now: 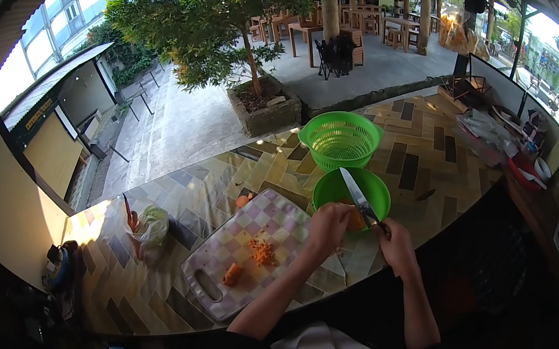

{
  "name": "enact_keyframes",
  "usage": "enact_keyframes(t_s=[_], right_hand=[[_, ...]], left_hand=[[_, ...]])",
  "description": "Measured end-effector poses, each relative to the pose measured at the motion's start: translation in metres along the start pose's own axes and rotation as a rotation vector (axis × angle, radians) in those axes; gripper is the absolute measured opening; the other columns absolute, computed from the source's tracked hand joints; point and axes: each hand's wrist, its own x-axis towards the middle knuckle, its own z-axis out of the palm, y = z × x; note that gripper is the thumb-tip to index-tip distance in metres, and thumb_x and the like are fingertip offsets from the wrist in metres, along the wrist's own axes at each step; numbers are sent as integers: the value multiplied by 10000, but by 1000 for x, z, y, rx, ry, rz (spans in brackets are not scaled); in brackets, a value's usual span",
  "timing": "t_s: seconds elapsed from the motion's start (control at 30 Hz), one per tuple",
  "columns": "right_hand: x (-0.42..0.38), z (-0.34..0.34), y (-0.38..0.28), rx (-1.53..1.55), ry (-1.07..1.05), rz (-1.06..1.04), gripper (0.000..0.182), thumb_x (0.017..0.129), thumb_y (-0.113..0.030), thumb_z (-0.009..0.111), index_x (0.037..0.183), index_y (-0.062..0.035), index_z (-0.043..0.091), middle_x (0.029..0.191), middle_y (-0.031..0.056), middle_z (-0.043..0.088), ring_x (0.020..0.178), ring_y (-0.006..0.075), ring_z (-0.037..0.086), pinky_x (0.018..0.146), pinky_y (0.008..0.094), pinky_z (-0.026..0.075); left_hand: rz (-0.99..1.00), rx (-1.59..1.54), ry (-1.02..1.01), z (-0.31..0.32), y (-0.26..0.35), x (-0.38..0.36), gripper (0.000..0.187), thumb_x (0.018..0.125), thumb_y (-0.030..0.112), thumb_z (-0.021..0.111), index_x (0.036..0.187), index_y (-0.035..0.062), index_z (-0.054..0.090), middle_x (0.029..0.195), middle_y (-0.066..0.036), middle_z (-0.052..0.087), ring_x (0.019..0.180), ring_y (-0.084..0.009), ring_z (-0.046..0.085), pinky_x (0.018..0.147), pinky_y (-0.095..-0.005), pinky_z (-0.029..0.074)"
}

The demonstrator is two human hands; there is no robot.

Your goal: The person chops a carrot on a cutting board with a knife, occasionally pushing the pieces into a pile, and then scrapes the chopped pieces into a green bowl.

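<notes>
My right hand [398, 250] is wrapped round the dark handle of a knife [357, 193], whose blade points up and away over a green bowl [374, 180]. Close beside it, my left hand [330, 227] has its fingers closed at the bowl's near left edge; what they hold, if anything, is hidden. Orange bits [356, 219] show between the hands, in the bowl. To the left lies a checkered cutting board [212, 254] with a pile of chopped orange pieces [262, 252] and a carrot chunk [233, 274] on it.
Behind the bowl stands a green colander [341, 140]. A plastic bag [152, 225] with carrots lies at the left of the tiled counter [428, 188]. Orange scraps [244, 200] lie above the board. Plastic bags and utensils [490, 131] crowd the right end.
</notes>
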Motion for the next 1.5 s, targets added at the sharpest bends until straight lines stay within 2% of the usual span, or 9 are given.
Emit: enact_keyframes(t_s=[0.17,0.27,0.5,0.77,0.87,1.03,1.17,1.37,1.5], right_hand=[[3,7,6,93,-59,100,245,980,-204,606,959,41,607,579,99,536,490,152,558,485,353,396],[4,-9,-26,23,-175,255,281,992,-219,576,994,61,592,793,239,630,681,373,626,642,434,456],[0,1,-50,-48,-83,75,290,1005,-243,559,981,43,601,630,171,574,538,278,581,553,412,421],[-21,82,-43,306,-559,169,301,1017,-259,551,870,3,566,511,22,472,393,98,444,404,290,355],[-22,102,-34,261,-576,182,315,1009,-275,562,867,6,570,519,18,477,393,97,466,398,283,377],[-15,98,-18,47,-658,8,389,966,-315,598,923,71,604,685,192,607,671,324,647,642,426,473],[-5,77,-32,130,-779,5,315,1004,-294,572,888,-2,597,538,8,485,420,67,444,401,264,343],[9,115,-12,122,-497,-271,339,982,-306,601,947,30,631,548,40,500,455,90,483,456,299,366],[13,108,-26,94,-642,-223,343,977,-294,604,985,47,634,591,73,528,525,113,524,517,320,395]], left_hand=[[329,62,72,11,-5,0,196,826,68,619,971,-4,730,1029,-89,709,1066,-293,624,986,-444,428],[254,205,16,10,-11,-10,181,836,75,612,952,16,738,989,-85,711,1057,-266,617,1037,-463,374],[71,21,324,-43,-9,-29,148,797,77,729,936,28,740,840,-98,711,866,-284,657,796,-365,528],[-385,46,230,-99,-72,-118,526,787,117,782,1273,11,613,1233,-222,603,1093,-366,599,941,-414,484],[-438,83,231,-96,-69,-145,619,772,64,759,1338,-48,534,1287,-236,562,1217,-388,518,1028,-423,431],[-426,272,274,-72,-67,-155,558,774,-65,604,1326,-68,523,1270,-235,561,1214,-386,514,1014,-418,447],[-438,300,309,-69,-76,-152,547,746,-36,627,1289,-63,565,1235,-244,595,1110,-399,575,976,-428,466],[-385,516,292,-74,-77,-143,541,737,-90,598,1276,-58,561,1288,-218,561,1267,-406,478,1050,-430,427],[-372,447,295,-94,-82,-126,498,742,-79,611,1239,-50,584,1269,-216,581,1291,-422,456,1081,-449,402]])
